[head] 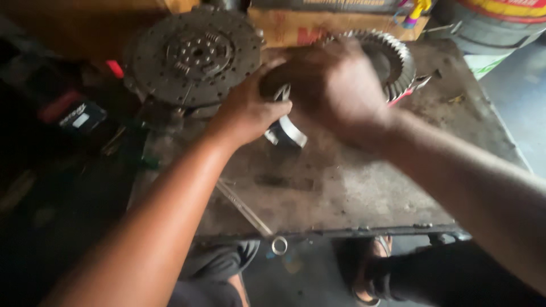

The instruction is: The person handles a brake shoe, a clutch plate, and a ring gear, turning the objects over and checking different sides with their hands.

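My left hand [250, 111] grips a dark metal part with a shiny steel ring [290, 132] at its lower end, held just above the grimy metal workbench [341, 187]. My right hand [335, 91] is blurred and lies over the top of the same part, covering most of it. Right behind my right hand rests a large toothed ring gear [395, 57]. To the left of my hands, a round clutch disc [193, 57] with a splined hub leans at the back of the bench.
A thin metal rod [244, 207] lies across the bench's front left, with a small steel ring [279, 245] at the front edge. Cardboard boxes [318, 25] stand behind the bench, and a tyre [500, 20] sits at the back right. A sandalled foot [369, 273] shows below.
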